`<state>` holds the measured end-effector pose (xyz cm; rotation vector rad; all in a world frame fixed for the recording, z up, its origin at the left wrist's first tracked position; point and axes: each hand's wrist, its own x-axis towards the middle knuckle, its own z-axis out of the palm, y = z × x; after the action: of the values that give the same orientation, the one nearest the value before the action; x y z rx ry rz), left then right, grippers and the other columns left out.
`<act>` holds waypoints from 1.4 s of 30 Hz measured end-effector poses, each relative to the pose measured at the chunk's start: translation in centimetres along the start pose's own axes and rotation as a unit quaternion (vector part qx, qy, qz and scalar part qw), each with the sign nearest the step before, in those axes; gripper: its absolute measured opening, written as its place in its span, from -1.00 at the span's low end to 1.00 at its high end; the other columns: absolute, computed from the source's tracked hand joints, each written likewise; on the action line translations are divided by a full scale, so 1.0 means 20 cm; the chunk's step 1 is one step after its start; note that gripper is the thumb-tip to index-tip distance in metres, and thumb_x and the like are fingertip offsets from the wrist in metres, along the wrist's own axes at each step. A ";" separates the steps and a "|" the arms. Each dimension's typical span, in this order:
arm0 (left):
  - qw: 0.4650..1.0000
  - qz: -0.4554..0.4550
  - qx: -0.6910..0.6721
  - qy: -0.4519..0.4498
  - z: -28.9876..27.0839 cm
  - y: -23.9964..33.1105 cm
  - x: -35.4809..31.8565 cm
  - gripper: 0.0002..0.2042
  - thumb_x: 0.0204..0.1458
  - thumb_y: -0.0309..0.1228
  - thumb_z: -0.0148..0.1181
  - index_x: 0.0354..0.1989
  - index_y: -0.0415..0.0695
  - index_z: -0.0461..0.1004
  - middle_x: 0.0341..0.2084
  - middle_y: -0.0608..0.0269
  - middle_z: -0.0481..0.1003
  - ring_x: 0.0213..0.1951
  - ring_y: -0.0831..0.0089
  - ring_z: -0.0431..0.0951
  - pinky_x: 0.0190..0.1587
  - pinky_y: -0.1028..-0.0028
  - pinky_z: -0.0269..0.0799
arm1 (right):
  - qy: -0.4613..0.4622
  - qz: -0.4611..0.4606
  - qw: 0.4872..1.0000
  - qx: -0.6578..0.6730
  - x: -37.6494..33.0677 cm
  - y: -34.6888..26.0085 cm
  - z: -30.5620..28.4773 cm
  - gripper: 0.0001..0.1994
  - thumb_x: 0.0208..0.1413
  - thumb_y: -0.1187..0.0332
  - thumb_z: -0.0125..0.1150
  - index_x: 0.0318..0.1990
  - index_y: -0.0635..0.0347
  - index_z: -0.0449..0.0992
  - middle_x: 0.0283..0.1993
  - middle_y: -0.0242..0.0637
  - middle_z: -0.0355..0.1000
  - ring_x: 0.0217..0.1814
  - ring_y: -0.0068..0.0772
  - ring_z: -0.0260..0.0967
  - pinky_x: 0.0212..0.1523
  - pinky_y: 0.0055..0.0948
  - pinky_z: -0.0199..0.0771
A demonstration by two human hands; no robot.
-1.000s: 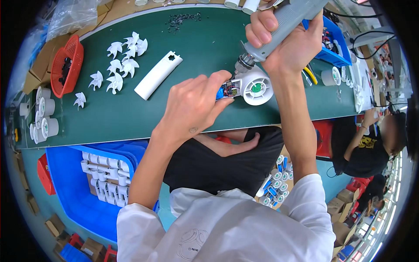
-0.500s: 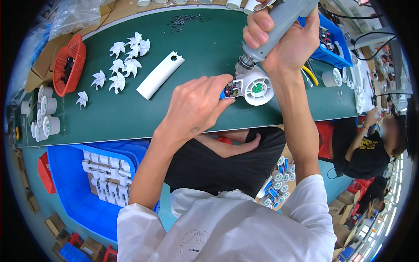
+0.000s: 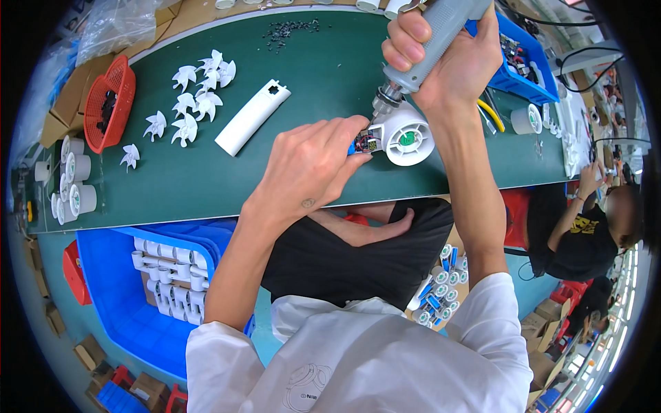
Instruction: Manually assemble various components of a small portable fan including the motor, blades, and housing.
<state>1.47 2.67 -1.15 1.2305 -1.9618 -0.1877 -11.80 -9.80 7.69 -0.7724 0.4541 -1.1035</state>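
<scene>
- Grey electric screwdriver (image 3: 441, 34) is clamped in the right hand (image 3: 451, 65), its tip down on the white round housing (image 3: 406, 138), at about 1 o'clock on the green tabletop (image 3: 323, 76).
- Left hand (image 3: 310, 165) pinches the small circuit board (image 3: 365, 143) touching the housing's 9 o'clock side.
- White curved cover (image 3: 253, 117) lies near, toward 10 o'clock, beside white fan blades (image 3: 196, 100).
</scene>
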 end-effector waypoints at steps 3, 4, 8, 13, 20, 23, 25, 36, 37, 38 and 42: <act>1.000 0.002 -0.001 0.000 0.00 0.00 0.00 -0.64 -0.04 -0.41 0.35 -0.08 -0.26 0.45 -0.35 0.06 0.57 -0.36 0.13 0.59 -0.31 0.29 0.50 | -0.003 0.004 1.000 0.010 0.00 0.01 -0.02 -0.31 0.27 -0.26 -0.38 -0.19 0.29 0.42 -0.66 -0.35 0.14 -0.73 -0.35 0.09 -0.68 -0.34 0.18; 1.000 0.001 -0.002 -0.002 0.00 0.00 0.00 -0.65 -0.04 -0.41 0.35 -0.09 -0.25 0.45 -0.36 0.06 0.57 -0.37 0.12 0.59 -0.32 0.29 0.50 | -0.001 0.004 1.000 0.017 0.01 0.01 -0.02 -0.32 0.27 -0.25 -0.36 -0.19 0.29 0.42 -0.66 -0.36 0.13 -0.74 -0.38 0.08 -0.69 -0.36 0.17; 1.000 -0.029 -0.008 -0.002 0.00 -0.01 0.01 -0.66 -0.03 -0.41 0.34 -0.10 -0.26 0.46 -0.38 0.06 0.56 -0.38 0.11 0.59 -0.34 0.28 0.49 | -0.065 0.136 0.984 0.099 0.00 -0.01 -0.06 -0.37 0.30 -0.20 -0.32 -0.20 0.28 0.43 -0.66 -0.39 0.12 -0.74 -0.42 0.05 -0.71 -0.39 0.11; 0.999 -0.008 -0.006 0.030 0.02 -0.03 -0.01 -0.64 -0.05 -0.40 0.35 -0.08 -0.25 0.46 -0.37 0.05 0.55 -0.35 0.10 0.57 -0.35 0.26 0.47 | -0.062 -0.038 0.992 0.100 -0.04 -0.07 -0.04 -0.36 0.32 -0.18 -0.36 -0.18 0.28 0.44 -0.65 -0.41 0.15 -0.74 -0.45 0.07 -0.73 -0.40 0.11; 0.999 0.009 0.033 0.027 0.03 -0.03 0.01 -0.61 -0.08 -0.41 0.38 -0.07 -0.26 0.44 -0.38 0.07 0.51 -0.30 0.13 0.52 -0.29 0.24 0.46 | -0.356 -0.180 0.916 -0.037 -0.16 -0.04 -0.14 -0.10 0.19 -0.37 -0.50 0.20 0.36 0.31 -0.51 -0.37 0.27 -0.59 -0.42 0.17 -0.56 -0.37 0.23; 0.999 -0.019 -0.010 0.034 0.02 -0.02 0.01 -0.61 -0.09 -0.42 0.39 -0.09 -0.27 0.43 -0.39 0.06 0.51 -0.32 0.11 0.53 -0.28 0.23 0.45 | -0.350 -0.189 0.917 -0.045 -0.20 -0.02 -0.05 -0.08 0.17 -0.41 -0.51 0.16 0.36 0.34 -0.53 -0.35 0.26 -0.60 -0.41 0.18 -0.55 -0.37 0.24; 0.998 -0.052 -0.021 0.026 0.01 -0.02 0.00 -0.62 -0.09 -0.42 0.39 -0.11 -0.27 0.43 -0.39 0.05 0.51 -0.32 0.10 0.53 -0.27 0.23 0.45 | -0.026 -0.131 0.991 -0.001 -0.26 -0.01 0.08 -0.19 0.29 -0.29 -0.46 -0.09 0.42 0.44 -0.63 -0.25 0.26 -0.70 -0.32 0.20 -0.67 -0.35 0.22; 0.999 -0.035 -0.015 0.035 0.02 -0.02 0.01 -0.63 -0.09 -0.42 0.40 -0.12 -0.26 0.44 -0.42 0.06 0.51 -0.36 0.11 0.52 -0.32 0.23 0.43 | -0.278 -0.180 0.941 -0.064 -0.19 0.08 -0.09 0.04 0.10 -0.48 -0.65 0.05 0.49 0.33 -0.57 -0.23 0.25 -0.64 -0.32 0.16 -0.59 -0.33 0.23; 0.999 -0.038 -0.016 0.035 0.02 -0.02 0.01 -0.63 -0.09 -0.42 0.40 -0.12 -0.26 0.44 -0.43 0.06 0.50 -0.36 0.11 0.52 -0.32 0.23 0.43 | -0.257 -0.167 0.949 -0.075 -0.19 0.08 -0.08 0.05 0.09 -0.49 -0.67 0.04 0.50 0.33 -0.58 -0.22 0.25 -0.65 -0.32 0.15 -0.59 -0.34 0.24; 0.998 -0.039 -0.016 0.035 0.02 -0.02 0.01 -0.63 -0.09 -0.42 0.40 -0.12 -0.26 0.44 -0.43 0.06 0.50 -0.36 0.11 0.52 -0.32 0.23 0.43 | -0.257 -0.166 0.949 -0.075 -0.20 0.09 -0.07 0.05 0.09 -0.49 -0.67 0.04 0.50 0.33 -0.58 -0.22 0.25 -0.65 -0.32 0.15 -0.59 -0.34 0.24; 0.998 -0.037 -0.023 0.036 0.02 -0.03 0.00 -0.64 -0.09 -0.43 0.40 -0.13 -0.26 0.43 -0.44 0.07 0.50 -0.37 0.12 0.50 -0.34 0.23 0.42 | -0.197 -0.143 0.966 -0.089 -0.22 0.12 -0.05 0.09 0.08 -0.52 -0.70 0.00 0.53 0.34 -0.58 -0.20 0.26 -0.66 -0.34 0.15 -0.58 -0.35 0.26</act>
<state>1.51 2.23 -1.68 1.2635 -1.8428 -0.2217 -12.82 -5.62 5.00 -1.2159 0.1038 -1.1482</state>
